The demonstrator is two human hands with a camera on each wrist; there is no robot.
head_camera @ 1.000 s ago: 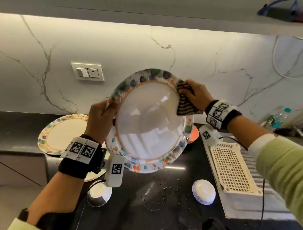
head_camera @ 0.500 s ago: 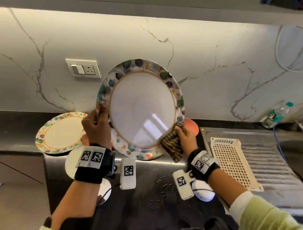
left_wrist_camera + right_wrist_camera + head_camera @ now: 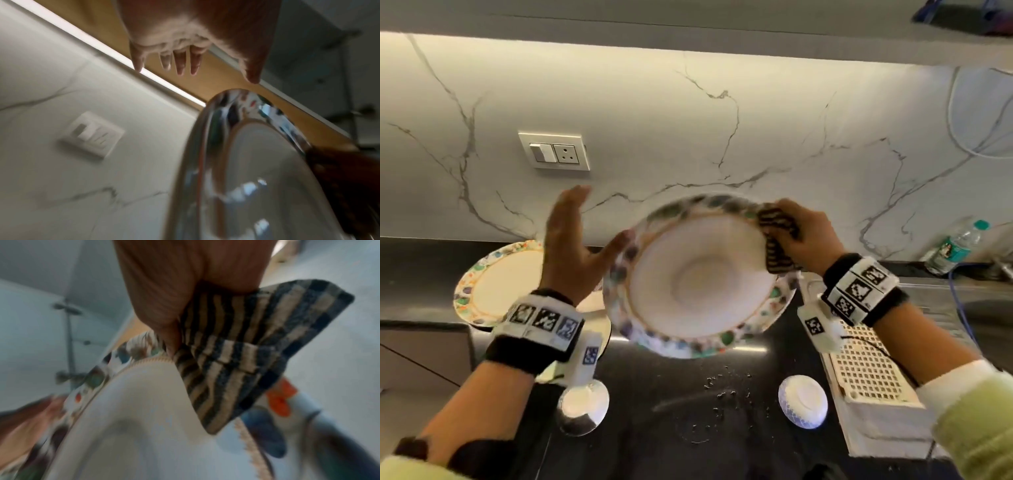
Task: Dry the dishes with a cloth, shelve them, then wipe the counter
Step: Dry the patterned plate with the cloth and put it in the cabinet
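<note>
A plate with a colourful rim (image 3: 698, 274) hangs tilted over the black counter, its white face towards me. My right hand (image 3: 796, 233) pinches a striped cloth (image 3: 777, 236) over the plate's upper right rim and carries the plate by it. In the right wrist view the cloth (image 3: 246, 353) folds over the rim of the plate (image 3: 144, 418). My left hand (image 3: 585, 236) is off the plate, open, fingers straight and pointing up, thumb close to the left rim. The left wrist view shows its spread fingers (image 3: 180, 65) above the plate's edge (image 3: 246, 162).
A second patterned plate (image 3: 496, 284) lies on the counter at the left. Two small white bowls (image 3: 803, 401) (image 3: 583, 404) sit near me, water drops (image 3: 722, 387) between them. A white perforated rack (image 3: 866, 370) and a water bottle (image 3: 955, 250) are at the right.
The plate has tipped from upright to flatter. My left hand has let go of its rim and opened. My right hand with the cloth has moved from the lower rim to the upper right.
</note>
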